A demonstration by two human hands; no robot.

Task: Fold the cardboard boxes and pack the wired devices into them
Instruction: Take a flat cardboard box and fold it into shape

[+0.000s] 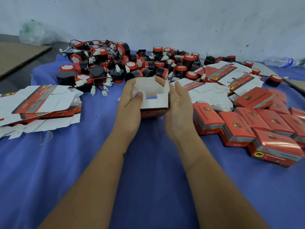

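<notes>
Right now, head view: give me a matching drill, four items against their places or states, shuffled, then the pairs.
Items:
1. half-folded box
2. flat box blanks
3. wired devices
4. closed red boxes

Places or states:
A. piled at the back of the blue cloth
B. stacked flat on the left
C. grouped on the right
D. held between left hand and right hand, open, nothing inside

Pairs: 1-D, 2-B, 3-A, 4-C

One head-worn wide-angle view looks forward and down over both forearms, close above the blue-covered table (pixel 148 187), facing the pale wall (pixel 165 22) at the far edge; straight lines bow near the borders.
</notes>
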